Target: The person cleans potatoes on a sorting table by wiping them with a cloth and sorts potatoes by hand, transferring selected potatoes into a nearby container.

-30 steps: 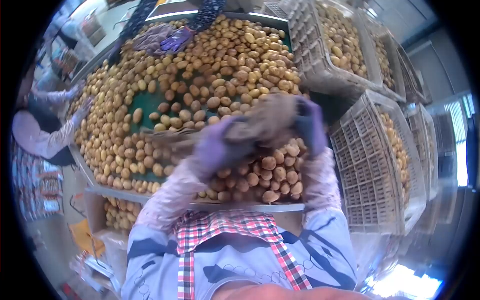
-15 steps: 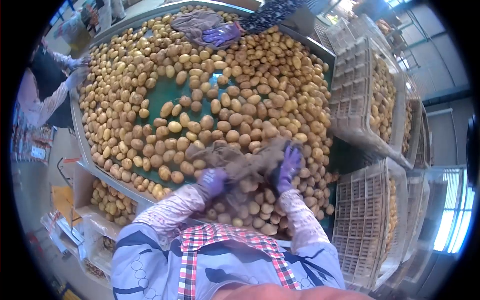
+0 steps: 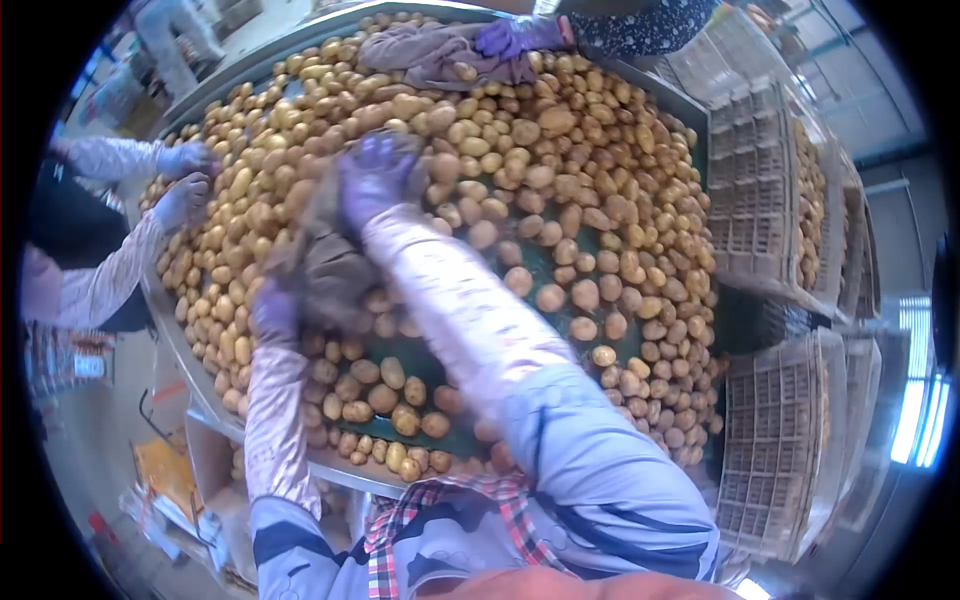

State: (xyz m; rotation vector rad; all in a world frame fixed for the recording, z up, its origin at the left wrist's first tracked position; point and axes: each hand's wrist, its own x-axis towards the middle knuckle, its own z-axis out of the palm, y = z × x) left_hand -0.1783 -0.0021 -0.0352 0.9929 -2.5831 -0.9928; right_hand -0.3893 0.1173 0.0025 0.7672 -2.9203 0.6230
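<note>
A bunched grey-brown cloth (image 3: 335,260) lies over potatoes (image 3: 385,400) heaped on a green-bottomed sorting table. My right hand (image 3: 375,180), in a purple glove, presses on the cloth's far end, its fingers bent over the fabric. At the near left end, my left hand (image 3: 275,310), also purple-gloved, is closed on the cloth's edge; motion blurs its fingers. Dusty potatoes surround both hands, and patches of green table surface show between them. My right arm reaches across the heap.
Opposite, a co-worker's gloved hand (image 3: 520,37) rests on another cloth (image 3: 425,52). Two gloved hands (image 3: 185,200) of a second worker are at the left rim. Plastic crates (image 3: 755,190) with potatoes stack along the right. A metal rim (image 3: 355,475) edges the table before me.
Both my hands and the cloth have swept left and away from me across the potatoes, exposing more green surface near me. The opposite co-worker's hand and cloth appear farther right in view.
</note>
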